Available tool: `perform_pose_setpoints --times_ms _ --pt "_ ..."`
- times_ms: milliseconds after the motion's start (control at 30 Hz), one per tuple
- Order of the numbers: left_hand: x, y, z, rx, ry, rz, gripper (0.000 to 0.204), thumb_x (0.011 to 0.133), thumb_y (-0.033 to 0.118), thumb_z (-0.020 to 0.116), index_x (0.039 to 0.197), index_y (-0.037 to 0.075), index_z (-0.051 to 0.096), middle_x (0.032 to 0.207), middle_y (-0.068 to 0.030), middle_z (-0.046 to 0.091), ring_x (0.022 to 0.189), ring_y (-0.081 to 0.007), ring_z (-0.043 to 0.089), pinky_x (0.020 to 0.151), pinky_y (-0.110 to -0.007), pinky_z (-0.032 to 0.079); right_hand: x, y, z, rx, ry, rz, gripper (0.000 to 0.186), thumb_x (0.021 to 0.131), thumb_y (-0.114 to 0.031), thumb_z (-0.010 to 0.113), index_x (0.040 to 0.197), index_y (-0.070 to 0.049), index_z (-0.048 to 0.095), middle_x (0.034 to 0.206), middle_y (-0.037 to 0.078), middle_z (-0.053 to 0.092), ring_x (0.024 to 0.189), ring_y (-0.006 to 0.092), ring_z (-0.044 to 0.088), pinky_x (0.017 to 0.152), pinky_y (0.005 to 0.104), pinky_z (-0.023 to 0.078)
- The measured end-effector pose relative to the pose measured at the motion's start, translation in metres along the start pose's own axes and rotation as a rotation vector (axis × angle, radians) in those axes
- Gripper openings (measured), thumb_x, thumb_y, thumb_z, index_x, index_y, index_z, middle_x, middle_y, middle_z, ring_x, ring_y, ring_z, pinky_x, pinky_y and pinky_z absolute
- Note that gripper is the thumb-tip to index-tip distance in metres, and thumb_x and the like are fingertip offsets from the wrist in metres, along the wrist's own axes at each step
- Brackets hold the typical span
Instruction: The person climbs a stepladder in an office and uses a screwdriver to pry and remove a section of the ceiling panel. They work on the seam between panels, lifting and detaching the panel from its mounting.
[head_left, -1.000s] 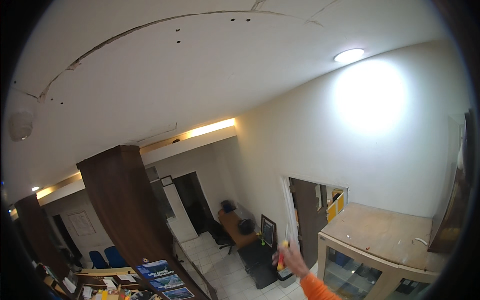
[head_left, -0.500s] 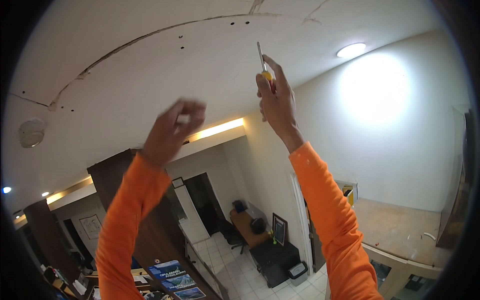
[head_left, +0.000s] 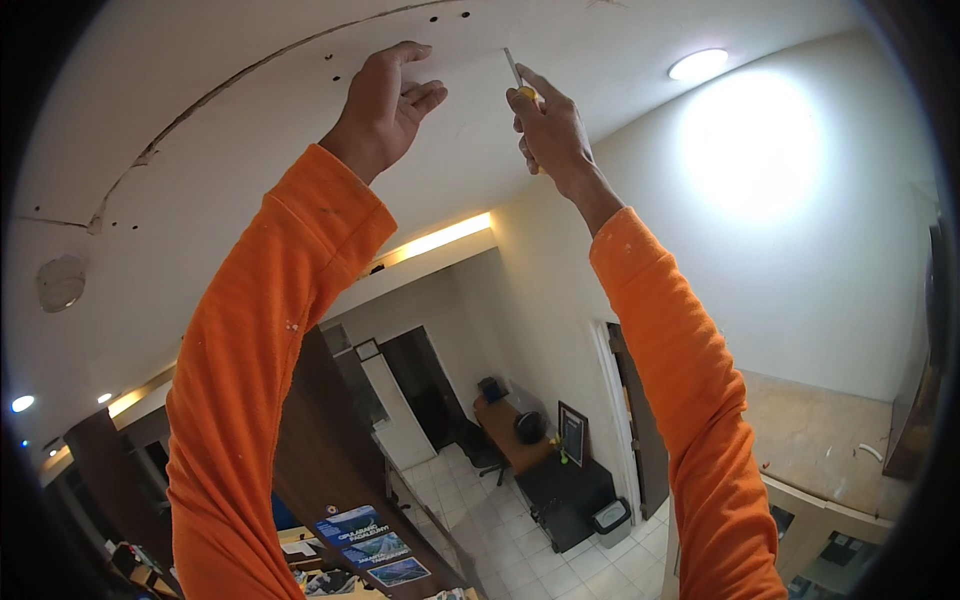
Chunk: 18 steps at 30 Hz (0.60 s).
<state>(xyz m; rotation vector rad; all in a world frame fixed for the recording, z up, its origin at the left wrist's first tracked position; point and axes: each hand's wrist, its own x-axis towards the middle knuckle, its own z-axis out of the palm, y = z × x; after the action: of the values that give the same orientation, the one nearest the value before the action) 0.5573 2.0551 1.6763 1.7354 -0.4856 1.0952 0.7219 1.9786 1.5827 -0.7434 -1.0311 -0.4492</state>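
Both my arms, in orange sleeves, reach up to a white ceiling (head_left: 470, 120). A screwdriver (head_left: 513, 66) with a yellow end on its handle is in my right hand (head_left: 556, 130), its metal shaft pointing up and the index finger along it. My left hand (head_left: 382, 108) is raised beside it, fingers apart and slightly curled, with nothing visible in it. Above my left hand run a long cracked seam (head_left: 240, 76) and several small dark holes (head_left: 434, 19). Whether the screwdriver's tip touches the ceiling I cannot tell.
A round ceiling light (head_left: 698, 65) glows at the right. A round fitting (head_left: 61, 283) sits far left. Below are a dark wooden column (head_left: 330, 430), a desk (head_left: 500, 425), a black cabinet (head_left: 565, 500), a bin (head_left: 611, 518) and a wooden-topped counter (head_left: 810, 425).
My left hand has risen toward the ceiling and its fingers have spread. My right hand sits higher in view, still holding the screwdriver. The whole view has shifted slightly.
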Motion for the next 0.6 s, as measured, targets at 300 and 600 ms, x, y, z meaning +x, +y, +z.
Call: perform_pose_setpoints --times_ms 300,600 --pt "-0.033 0.016 -0.039 0.536 -0.126 -0.069 0.055 0.103 0.027 0.06 0.142 -0.009 0.047 0.148 -0.0241 0.048 0.13 -0.0332 0.056 0.111 -0.042 0.048 0.047 0.033 0.025 0.604 0.168 0.08 0.044 0.09 -0.014 0.081 0.124 -0.003 0.054 0.09 0.009 0.062 0.057 0.0141 0.06 0.048 0.0288 0.052" --pt "-0.12 0.102 -0.121 1.918 0.116 1.462 0.052 0.09 0.013 0.076 0.137 0.006 0.055 0.137 -0.0141 0.057 0.134 -0.0345 0.048 0.115 -0.048 0.035 0.079 0.066 0.058 0.606 0.365 -0.05 0.053 0.078 -0.018 0.096 0.101 -0.011 0.049 0.082 0.003 0.06 0.061 0.0115 0.059 0.051 0.0245 0.05"
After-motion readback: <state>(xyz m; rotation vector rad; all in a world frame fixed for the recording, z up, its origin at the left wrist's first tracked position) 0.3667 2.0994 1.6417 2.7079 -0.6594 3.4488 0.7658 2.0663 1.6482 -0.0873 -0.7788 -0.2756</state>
